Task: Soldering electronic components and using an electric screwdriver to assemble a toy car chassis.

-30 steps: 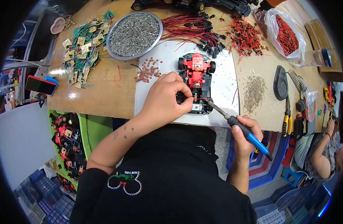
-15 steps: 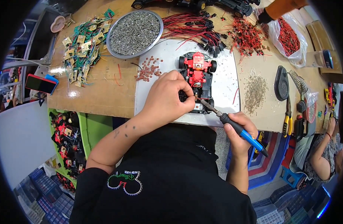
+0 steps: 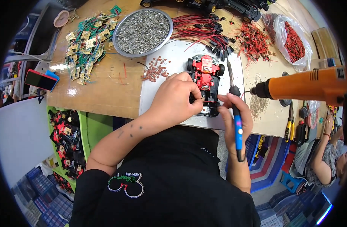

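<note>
A toy car chassis (image 3: pixel 205 81) with red and black parts lies on a white board (image 3: pixel 230 87) in front of me. My left hand (image 3: pixel 179 94) rests at its near left side, thumb and forefinger pinched together over the chassis; whatever they hold is too small to make out. My right hand (image 3: pixel 239 117) is closed around a soldering iron (image 3: pixel 238 132) with a blue and black handle. The iron stands nearly upright in the picture, its metal tip pointing away from me, right of the chassis and apart from it. Reddish-brown disc components (image 3: pixel 156 70) lie left of the car.
Beyond the board are a round metal tray (image 3: pixel 115 36) of small metal parts, circuit boards (image 3: pixel 86 47), red and black wires (image 3: pixel 196 26) and a plastic bag (image 3: pixel 304 62). An orange power screwdriver (image 3: pixel 305 85) juts in from the right, close to my right hand. Yellow-handled pliers (image 3: pixel 289 128) lie nearby.
My right hand has swung the soldering iron's tip away from the chassis and turned it to point forward. The orange power screwdriver has come lower on the right. My left hand keeps its pinch.
</note>
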Motion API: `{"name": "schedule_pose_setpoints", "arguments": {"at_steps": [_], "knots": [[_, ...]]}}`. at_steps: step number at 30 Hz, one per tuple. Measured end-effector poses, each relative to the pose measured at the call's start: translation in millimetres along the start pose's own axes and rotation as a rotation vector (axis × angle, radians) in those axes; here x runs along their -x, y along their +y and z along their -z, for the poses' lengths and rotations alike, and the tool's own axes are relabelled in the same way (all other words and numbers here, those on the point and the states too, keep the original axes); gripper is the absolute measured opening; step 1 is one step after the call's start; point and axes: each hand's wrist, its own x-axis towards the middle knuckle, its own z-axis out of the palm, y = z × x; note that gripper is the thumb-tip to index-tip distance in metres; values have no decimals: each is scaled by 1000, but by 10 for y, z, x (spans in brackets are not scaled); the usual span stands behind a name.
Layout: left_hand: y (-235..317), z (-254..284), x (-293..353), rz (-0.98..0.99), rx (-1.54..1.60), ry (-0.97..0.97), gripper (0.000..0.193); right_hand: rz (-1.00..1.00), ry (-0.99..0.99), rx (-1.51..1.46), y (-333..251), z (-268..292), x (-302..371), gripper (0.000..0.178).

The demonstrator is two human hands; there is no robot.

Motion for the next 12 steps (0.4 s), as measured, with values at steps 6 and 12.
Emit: {"name": "schedule_pose_setpoints", "arguments": {"at_steps": [6,12], "knots": [[-33,33,-4,-5,59,-66,10,147,24,178,93,-54,50,26],[-81,112,34,13,89,-86,13,161,29,292,188,-107,252,28]]}}
